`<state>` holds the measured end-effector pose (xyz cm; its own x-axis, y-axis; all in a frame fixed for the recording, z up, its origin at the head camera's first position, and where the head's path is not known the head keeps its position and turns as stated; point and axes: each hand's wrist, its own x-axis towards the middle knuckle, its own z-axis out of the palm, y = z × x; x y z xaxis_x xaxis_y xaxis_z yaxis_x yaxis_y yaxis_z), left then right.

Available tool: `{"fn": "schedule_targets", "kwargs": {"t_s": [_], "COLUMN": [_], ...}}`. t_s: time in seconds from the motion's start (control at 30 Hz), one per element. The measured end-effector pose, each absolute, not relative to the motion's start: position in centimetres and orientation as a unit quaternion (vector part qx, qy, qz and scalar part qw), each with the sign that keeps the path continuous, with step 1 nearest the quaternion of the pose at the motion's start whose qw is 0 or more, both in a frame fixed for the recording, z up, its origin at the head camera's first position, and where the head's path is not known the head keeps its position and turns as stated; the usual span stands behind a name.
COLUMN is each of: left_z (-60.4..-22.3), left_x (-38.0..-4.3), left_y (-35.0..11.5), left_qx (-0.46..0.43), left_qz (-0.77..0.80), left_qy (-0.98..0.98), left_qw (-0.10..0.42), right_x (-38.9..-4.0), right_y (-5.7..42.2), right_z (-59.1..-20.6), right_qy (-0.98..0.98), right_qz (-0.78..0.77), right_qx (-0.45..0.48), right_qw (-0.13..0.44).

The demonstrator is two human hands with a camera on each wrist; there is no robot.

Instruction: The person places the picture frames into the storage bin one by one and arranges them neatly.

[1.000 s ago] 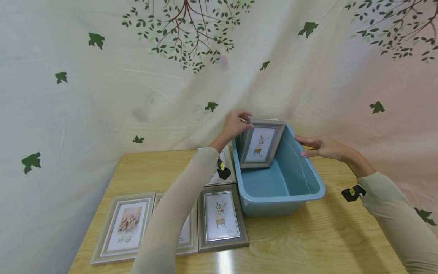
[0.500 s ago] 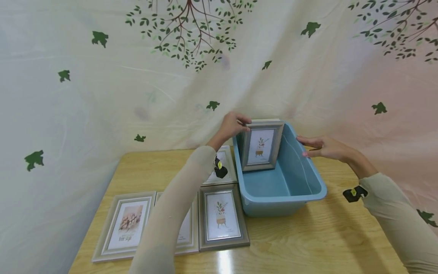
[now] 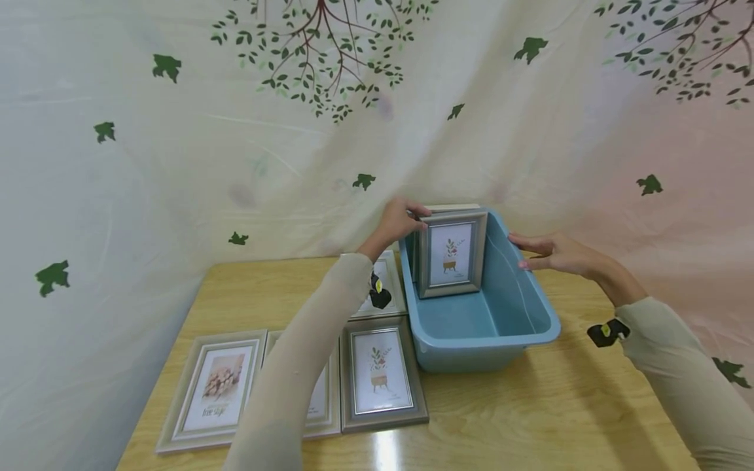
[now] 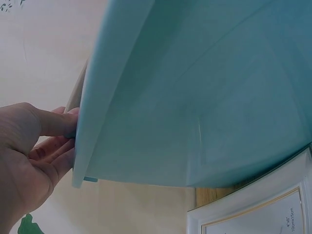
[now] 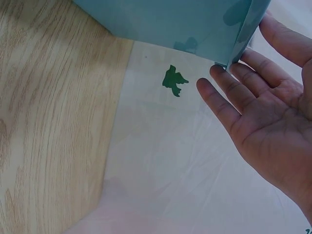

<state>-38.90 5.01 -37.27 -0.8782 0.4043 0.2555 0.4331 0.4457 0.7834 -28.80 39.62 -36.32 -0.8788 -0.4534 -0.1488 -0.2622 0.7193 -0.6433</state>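
Observation:
In the head view, my left hand (image 3: 399,221) pinches the upper left corner of a grey picture frame (image 3: 424,261) with a potted-plant print. This frame stands upright, leaning back slightly, inside the far part of a blue plastic tub (image 3: 483,341). Behind it shows the pale top edge of another frame (image 3: 453,207). In the left wrist view, the left thumb and fingers meet just beyond the tub rim, partly hidden by it. My right hand (image 3: 559,254) rests against the tub's right rim; the right wrist view shows its fingers (image 5: 219,102) nearly straight at the rim.
Left of the tub, several picture frames lie face up on the wooden table (image 3: 489,418): a dark grey one (image 3: 419,399), a white one (image 3: 396,288) behind it, and pale ones (image 3: 171,425) partly under my left sleeve. A leaf-printed curtain (image 3: 283,163) hangs behind the table.
The grey frame in the tub has shifted slightly toward me and stands straighter, its lower edge a bit nearer. The left hand has moved slightly down with it; the right hand has stayed at the rim.

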Motion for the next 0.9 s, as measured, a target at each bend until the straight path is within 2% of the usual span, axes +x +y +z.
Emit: {"fn": "schedule_targets", "kwargs": {"t_s": [0.47, 0.9], "left_z": [-37.14, -37.11], "left_x": [-39.34, -39.16], "left_y": [4.87, 4.3], "left_qx": [-0.246, -0.228], "left_qz": [-0.446, -0.498], "left_qy": [-0.861, -0.837], "left_qw": [0.016, 0.013], "right_x": [-29.12, -29.1], "right_y": [39.59, 39.33], "right_z": [-36.27, -36.14], "right_qy": [0.914, 0.919], "right_qz": [-0.321, -0.316], "right_qx": [-0.197, -0.185], "right_qw": [0.149, 0.149]}}
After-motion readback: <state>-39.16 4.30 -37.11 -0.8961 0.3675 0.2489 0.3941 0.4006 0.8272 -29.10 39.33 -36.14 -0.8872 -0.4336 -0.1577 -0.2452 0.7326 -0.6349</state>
